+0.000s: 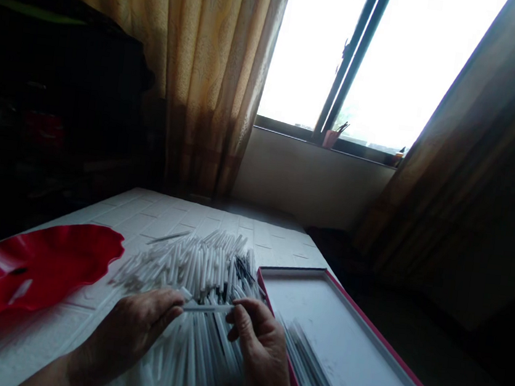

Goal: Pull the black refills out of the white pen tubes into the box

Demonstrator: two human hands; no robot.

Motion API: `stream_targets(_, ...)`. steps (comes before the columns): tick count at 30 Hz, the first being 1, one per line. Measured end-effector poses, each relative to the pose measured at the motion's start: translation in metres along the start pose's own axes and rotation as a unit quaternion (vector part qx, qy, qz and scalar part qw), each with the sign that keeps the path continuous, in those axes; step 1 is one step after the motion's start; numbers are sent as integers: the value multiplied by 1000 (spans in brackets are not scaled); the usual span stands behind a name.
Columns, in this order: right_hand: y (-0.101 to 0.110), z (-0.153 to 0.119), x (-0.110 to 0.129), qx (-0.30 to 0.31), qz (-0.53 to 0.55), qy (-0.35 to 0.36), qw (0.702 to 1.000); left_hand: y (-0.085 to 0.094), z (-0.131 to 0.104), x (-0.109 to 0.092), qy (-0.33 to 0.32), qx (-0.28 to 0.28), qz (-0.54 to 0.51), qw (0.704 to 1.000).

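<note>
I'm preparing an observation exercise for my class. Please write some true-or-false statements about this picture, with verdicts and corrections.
1. The left hand and right hand hold a slim white tube between them. True.
2. The red wavy-rimmed dish lies left of the tube pile. True.
3. The left hand is inside the dish. False: it is holding the slim white tube.
4. Slender sticks lie in the red-edged shallow box. True.
5. The box is covered. False: it is open, its pale base showing.
</note>
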State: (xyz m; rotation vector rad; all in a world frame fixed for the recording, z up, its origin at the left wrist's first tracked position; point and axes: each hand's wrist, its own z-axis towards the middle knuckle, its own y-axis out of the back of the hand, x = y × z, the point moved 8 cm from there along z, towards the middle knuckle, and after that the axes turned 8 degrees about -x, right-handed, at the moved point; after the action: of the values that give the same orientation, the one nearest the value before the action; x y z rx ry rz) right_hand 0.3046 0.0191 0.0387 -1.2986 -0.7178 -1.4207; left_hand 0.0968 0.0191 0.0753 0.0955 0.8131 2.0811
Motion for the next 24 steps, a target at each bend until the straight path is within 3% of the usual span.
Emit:
stream_targets(7, 4, 2, 6, -21, -10, 3, 1000, -2, -2, -1, 11, 18, -12, 1000)
stream_targets(13, 7, 5, -5, -28, 6, 31, 999, 2, 5, 2, 17, 32, -18, 999)
stream_targets(18, 6, 6, -6, 10, -30, 28, 999, 2, 3, 9, 37, 36, -27, 998)
stream_targets(24, 8, 3, 4, 5, -34, 76, 997, -1, 1, 11, 36, 50, -28, 998)
